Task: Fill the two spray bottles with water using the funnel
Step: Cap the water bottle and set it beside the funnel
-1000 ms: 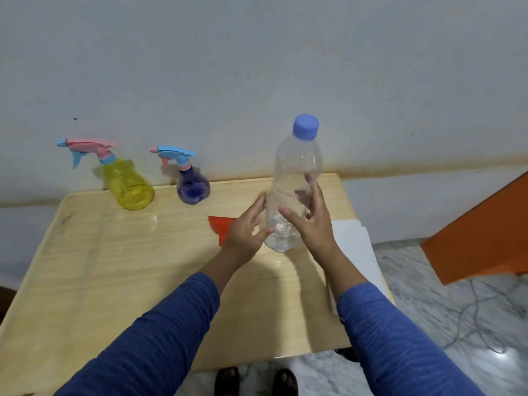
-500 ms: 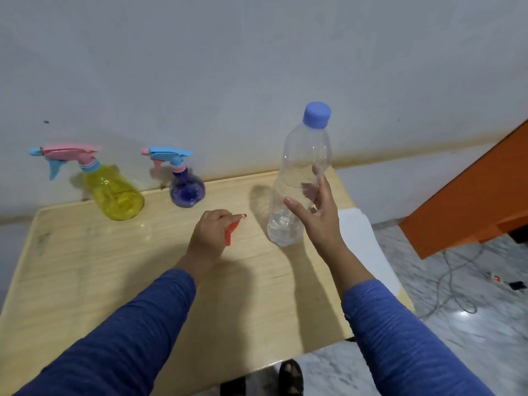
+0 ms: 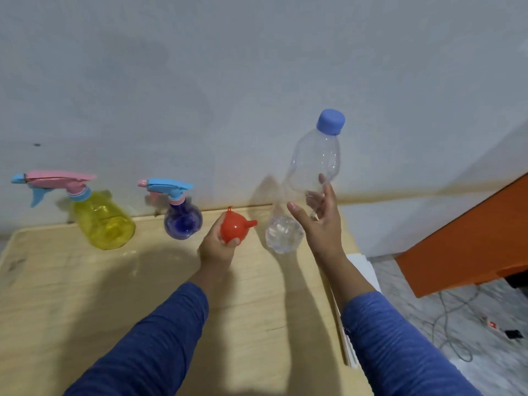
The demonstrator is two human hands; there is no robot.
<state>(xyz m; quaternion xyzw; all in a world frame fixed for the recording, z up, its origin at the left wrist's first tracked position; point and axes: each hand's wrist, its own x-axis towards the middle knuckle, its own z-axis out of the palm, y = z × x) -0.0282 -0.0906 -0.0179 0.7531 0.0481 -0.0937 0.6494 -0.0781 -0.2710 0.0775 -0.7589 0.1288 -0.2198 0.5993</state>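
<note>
A yellow spray bottle (image 3: 103, 221) with a pink trigger head stands at the table's back left. Right of it is a smaller purple spray bottle (image 3: 183, 224) with a blue trigger head. My left hand (image 3: 217, 250) grips the red funnel (image 3: 235, 228) just above the table, spout pointing right. A tall clear bottle (image 3: 311, 172) with a blue cap stands at the back right, with a little water at its bottom. My right hand (image 3: 320, 224) is beside it with fingers straight, some fingers behind the plastic and the thumb apart from it.
The wooden table (image 3: 85, 295) stands against a pale wall. White sheets (image 3: 363, 267) stick out past its right edge. An orange piece of furniture (image 3: 471, 238) is at the right. Cables (image 3: 445, 324) lie on the marble floor.
My left hand left the clear bottle, took the red funnel off the table and lifted it. My right hand loosened its grip on the bottle and opened.
</note>
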